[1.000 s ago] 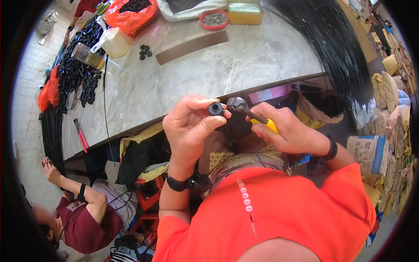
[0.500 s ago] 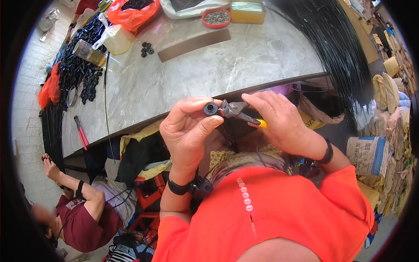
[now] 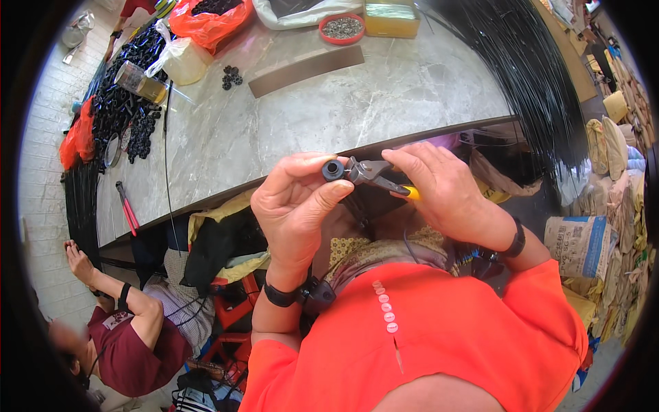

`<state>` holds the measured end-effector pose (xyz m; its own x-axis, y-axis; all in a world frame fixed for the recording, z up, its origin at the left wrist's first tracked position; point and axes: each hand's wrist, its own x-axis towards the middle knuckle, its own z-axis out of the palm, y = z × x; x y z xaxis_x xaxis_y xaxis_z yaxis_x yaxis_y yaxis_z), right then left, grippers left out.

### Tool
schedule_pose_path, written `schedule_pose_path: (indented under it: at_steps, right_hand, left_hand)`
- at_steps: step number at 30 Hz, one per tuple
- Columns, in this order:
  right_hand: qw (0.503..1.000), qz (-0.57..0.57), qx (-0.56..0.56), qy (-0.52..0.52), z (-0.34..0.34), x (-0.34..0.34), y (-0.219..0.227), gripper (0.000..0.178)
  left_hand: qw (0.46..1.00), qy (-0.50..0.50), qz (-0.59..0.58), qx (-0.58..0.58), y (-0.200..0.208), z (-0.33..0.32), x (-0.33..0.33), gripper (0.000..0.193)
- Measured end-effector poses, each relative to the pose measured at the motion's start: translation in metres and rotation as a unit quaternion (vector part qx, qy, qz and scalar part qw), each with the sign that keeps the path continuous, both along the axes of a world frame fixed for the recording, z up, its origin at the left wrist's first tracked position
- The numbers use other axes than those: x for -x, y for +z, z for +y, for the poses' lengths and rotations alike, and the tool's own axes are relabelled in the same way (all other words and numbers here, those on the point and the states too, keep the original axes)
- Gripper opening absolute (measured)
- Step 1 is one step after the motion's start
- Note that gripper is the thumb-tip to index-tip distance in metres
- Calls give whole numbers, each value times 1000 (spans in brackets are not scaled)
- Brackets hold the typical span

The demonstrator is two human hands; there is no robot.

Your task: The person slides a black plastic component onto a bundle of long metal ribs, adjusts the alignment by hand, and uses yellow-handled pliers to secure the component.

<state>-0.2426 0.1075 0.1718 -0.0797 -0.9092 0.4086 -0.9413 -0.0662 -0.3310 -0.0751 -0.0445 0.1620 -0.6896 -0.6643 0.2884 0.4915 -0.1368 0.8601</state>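
In the head view, you've got the black piece (image 3: 333, 170) up in front of the near edge of the bench (image 3: 295, 123), clear of its top. And what a neat little thing it is: short, round and dark with a bluish cast, a thick collar around a deep round hole, and that hole turned up toward the camera. Its outer wall looks smooth; its far end is out of sight behind your grip.

Your left hand (image 3: 292, 199) has it, thumb and fingers pinching the collar from both sides. Over on the side toward the bench's right end, your right hand (image 3: 443, 192) has its fingers wrapped around the yellow-handled pliers (image 3: 374, 172), and the metal jaws come right up beside the piece, close to your left thumb tip. What those jaws bite on is too small to tell.

Up on the bench, a brown strip (image 3: 307, 71) lies toward the far side, with a red dish (image 3: 341, 42) of small metal bits (image 3: 343, 27) beyond it. Toward the bench's left end sit a cluster of small black parts (image 3: 232, 77) and the red-handled pliers (image 3: 128, 213); across its right end sweeps a bundle of black strands (image 3: 528, 89).
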Motion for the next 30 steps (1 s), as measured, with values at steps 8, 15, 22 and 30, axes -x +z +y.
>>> schedule_pose_path:
  at_steps: [8,15,22,30]
  right_hand:
    - [1000,4,0,-1,-2,3,2,45]
    - [998,52,-27,19,-1,8,13,40]
    - [993,69,-77,53,0,22,22,30]
    - [956,-209,-193,65,-4,20,23,28]
  left_hand:
    - [1000,-6,5,-10,-1,-1,1,30]
    - [1000,-8,0,-7,-1,-2,3,30]
    - [1000,-18,17,0,-4,-4,6,29]
    - [998,-60,14,-6,-10,-16,1,29]
